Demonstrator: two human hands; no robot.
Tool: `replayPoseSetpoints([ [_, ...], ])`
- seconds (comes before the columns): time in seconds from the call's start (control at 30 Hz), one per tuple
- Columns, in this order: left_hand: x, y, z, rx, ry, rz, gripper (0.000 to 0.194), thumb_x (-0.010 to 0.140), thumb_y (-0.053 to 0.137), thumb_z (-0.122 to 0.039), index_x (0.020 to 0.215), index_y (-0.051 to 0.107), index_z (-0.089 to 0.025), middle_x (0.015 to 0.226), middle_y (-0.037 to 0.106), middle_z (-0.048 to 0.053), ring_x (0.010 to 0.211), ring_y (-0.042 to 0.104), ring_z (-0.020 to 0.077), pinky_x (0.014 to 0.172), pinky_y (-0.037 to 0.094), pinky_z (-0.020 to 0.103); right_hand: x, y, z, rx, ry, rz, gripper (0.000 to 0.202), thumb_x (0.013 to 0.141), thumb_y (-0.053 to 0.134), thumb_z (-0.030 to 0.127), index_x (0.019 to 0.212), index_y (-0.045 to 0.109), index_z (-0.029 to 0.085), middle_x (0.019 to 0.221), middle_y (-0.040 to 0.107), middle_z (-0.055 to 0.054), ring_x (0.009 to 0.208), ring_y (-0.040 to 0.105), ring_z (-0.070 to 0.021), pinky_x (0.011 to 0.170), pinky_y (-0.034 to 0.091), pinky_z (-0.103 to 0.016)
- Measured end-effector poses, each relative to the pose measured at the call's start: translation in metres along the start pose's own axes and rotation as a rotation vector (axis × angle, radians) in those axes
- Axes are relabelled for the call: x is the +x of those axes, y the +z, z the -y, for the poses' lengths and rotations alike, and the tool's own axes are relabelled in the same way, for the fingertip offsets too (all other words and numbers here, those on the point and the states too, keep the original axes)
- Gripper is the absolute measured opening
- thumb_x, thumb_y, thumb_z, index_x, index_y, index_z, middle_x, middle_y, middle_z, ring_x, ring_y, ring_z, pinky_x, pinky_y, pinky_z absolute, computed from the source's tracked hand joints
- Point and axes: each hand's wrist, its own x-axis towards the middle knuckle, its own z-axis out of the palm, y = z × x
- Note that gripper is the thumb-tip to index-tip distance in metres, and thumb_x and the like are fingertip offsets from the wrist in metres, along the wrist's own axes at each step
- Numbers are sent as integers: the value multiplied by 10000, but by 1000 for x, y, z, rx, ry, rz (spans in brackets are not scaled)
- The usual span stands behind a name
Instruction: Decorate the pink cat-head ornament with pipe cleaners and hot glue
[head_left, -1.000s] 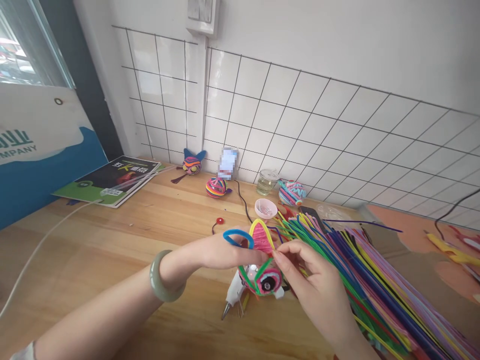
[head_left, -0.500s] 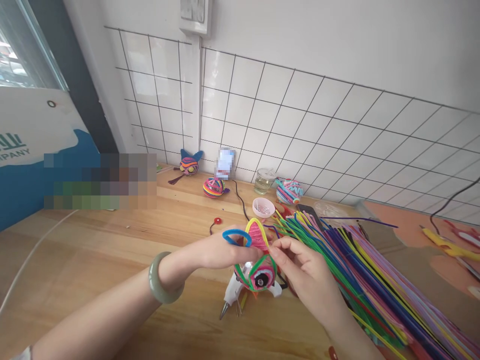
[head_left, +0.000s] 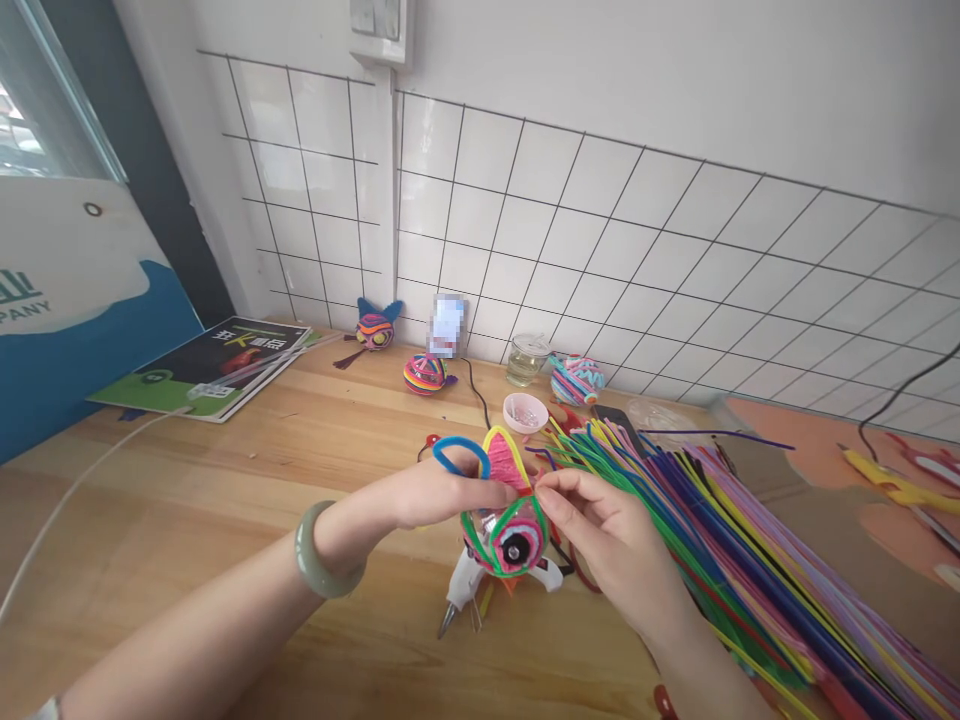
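A round ornament (head_left: 517, 545) wound in pipe cleaners, with a black-centred eye and green outlines, is held above the table. On its top stands a pink ear edged in yellow (head_left: 504, 460), and left of that a blue loop (head_left: 450, 455). My left hand (head_left: 450, 492) grips the ornament from the left, its thumb across the top near the ear's base. Thumb and forefinger of my right hand (head_left: 581, 505) are pinched at the ear's lower right corner, on a small reddish strand. Behind and below the ornament lies a white glue gun (head_left: 463, 582), nozzle toward me.
Many coloured pipe cleaners (head_left: 720, 540) spread over the right side. Along the wall are finished ornaments (head_left: 576, 380), a phone (head_left: 448, 325), a glass jar (head_left: 527, 360) and a pink bowl (head_left: 525, 412). A book (head_left: 225, 365) lies at the left; yellow scissors (head_left: 892, 482) at the far right.
The ornament, with both hands on it, has shifted slightly left and up. The ear has tilted a little to the left. My right fingers stay pinched at its base.
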Motion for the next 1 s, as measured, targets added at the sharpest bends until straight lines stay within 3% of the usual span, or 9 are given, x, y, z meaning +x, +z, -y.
replayPoseSetpoints([
  [0.17, 0, -1, 4, 80, -22, -3, 239, 729, 646, -375, 677, 605, -145, 663, 547, -3, 630, 485, 127, 614, 420, 254, 4, 0, -1, -26, -23, 5, 340, 806, 642, 517, 822, 666, 178, 705, 646, -20, 631, 587, -144, 535, 464, -220],
  [0.53, 2, -2, 4, 96, 9, -20, 240, 732, 673, -378, 782, 676, -143, 717, 631, 20, 707, 580, 163, 644, 466, 257, 7, 5, 4, 1, -48, -8, 309, 802, 654, 485, 772, 644, 178, 717, 628, -14, 652, 555, -136, 595, 450, -235],
  [0.63, 1, -5, 2, 114, -10, -34, 271, 745, 657, -402, 806, 677, -138, 715, 633, 20, 629, 562, 137, 576, 456, 240, 10, 0, -7, 101, -31, -39, 320, 820, 642, 494, 789, 640, 175, 632, 571, 13, 562, 493, -103, 509, 392, -211],
  [0.8, 2, -18, 1, 154, -86, -102, 357, 765, 620, -481, 839, 674, -136, 658, 612, 17, 507, 516, 115, 454, 408, 224, 5, -15, -35, 174, 43, -152, 416, 810, 621, 569, 718, 592, 164, 441, 320, 94, 406, 277, -66, 400, 216, -211],
  [1.0, 3, -27, -2, 227, 39, -275, 269, 775, 623, -400, 897, 696, -171, 760, 650, -5, 683, 577, 146, 625, 471, 243, -4, -24, -59, -12, 156, -21, 447, 808, 592, 604, 681, 570, 175, 475, 437, 64, 426, 354, -71, 439, 271, -216],
])
